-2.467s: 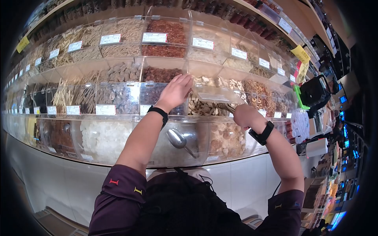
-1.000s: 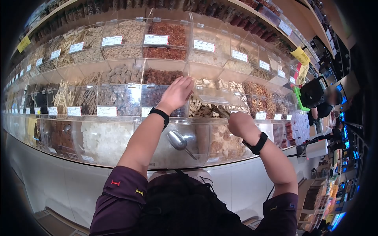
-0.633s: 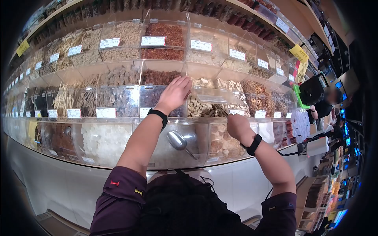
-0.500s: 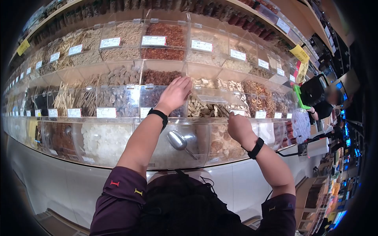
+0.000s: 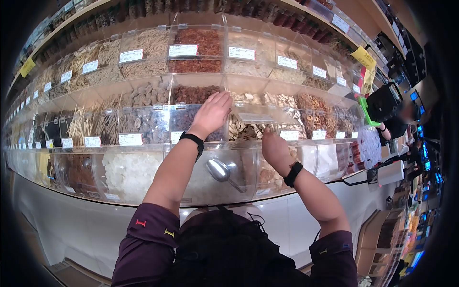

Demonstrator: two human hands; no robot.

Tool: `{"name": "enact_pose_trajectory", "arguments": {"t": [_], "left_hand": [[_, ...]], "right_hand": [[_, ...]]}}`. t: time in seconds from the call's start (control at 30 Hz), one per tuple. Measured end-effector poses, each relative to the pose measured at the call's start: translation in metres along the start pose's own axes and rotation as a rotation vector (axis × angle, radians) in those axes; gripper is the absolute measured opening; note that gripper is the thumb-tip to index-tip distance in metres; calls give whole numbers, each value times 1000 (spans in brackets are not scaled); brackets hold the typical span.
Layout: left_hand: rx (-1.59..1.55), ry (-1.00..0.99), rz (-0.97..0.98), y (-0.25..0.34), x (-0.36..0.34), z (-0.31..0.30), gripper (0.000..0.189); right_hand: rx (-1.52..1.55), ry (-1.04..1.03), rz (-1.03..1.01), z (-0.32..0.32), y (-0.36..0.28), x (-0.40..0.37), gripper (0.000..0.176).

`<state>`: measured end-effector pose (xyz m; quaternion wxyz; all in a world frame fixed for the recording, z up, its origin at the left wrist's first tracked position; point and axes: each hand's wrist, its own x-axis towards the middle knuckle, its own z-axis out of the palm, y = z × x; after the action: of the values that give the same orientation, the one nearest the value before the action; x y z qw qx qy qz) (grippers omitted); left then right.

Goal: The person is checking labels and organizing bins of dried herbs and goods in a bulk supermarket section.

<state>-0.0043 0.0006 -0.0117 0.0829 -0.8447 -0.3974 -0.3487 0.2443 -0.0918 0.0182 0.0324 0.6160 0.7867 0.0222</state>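
My left hand (image 5: 214,113), fingers stretched out, lies by the clear bin edge between the dark red dried fruit (image 5: 196,93) and a bin of dried sliced pieces that look like mushrooms (image 5: 246,132). Over those slices a clear flap (image 5: 256,117) stands tilted up. My right hand (image 5: 278,149) is closed in front of the same bin, fingertips just below the flap. What its fingers hold is hidden. Nearer to me, a metal scoop (image 5: 221,171) rests in a clear bin in the bottom row.
Rows of clear bins with dried goods and white price labels (image 5: 130,139) stretch both ways. White lumps (image 5: 129,170) fill a lower bin. Dried rings (image 5: 317,126) lie further right. A person (image 5: 396,126) stands at the right beyond a roll of bags (image 5: 388,173).
My right hand has moved left and slightly up, closer to the bin of slices. My left hand has stayed almost in place. The view has shifted slightly.
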Motion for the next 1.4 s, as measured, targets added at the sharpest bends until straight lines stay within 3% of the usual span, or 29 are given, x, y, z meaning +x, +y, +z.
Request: {"name": "enact_pose_trajectory", "arguments": {"t": [0.2,0.27,0.37,0.47,0.73,0.8,0.83,0.93,1.07,1.17,1.27,1.4], "left_hand": [[2,8,3,0,1,1,38],[-5,1,-10,-1,1,-1,39],[16,16,5,0,2,1,38],[-16,6,-7,-2,2,-3,38],[-12,-42,-25,0,1,-1,41],[-4,-40,-35,1,-1,-2,41],[11,-38,-44,2,0,-3,41],[20,-44,-31,0,0,1,40],[23,-46,-18,0,-1,1,40],[36,-49,-13,-1,0,1,40],[14,-53,-38,2,1,-2,40],[32,-51,-19,-1,2,-1,40]], "right_hand": [[-60,64,-67,-5,1,-8,30],[17,76,53,-7,1,-6,28],[92,39,29,21,24,-8,26],[209,-6,62,-13,25,-27,24],[186,2,40,-14,34,-28,20],[268,80,139,-27,15,-25,24],[239,12,186,-25,10,-20,25],[49,55,123,16,-4,-9,26],[-16,-49,119,9,-4,-7,32],[16,69,131,-5,-3,-6,39],[-97,-67,87,17,-16,3,53],[-1,6,93,5,-7,5,53]]}}
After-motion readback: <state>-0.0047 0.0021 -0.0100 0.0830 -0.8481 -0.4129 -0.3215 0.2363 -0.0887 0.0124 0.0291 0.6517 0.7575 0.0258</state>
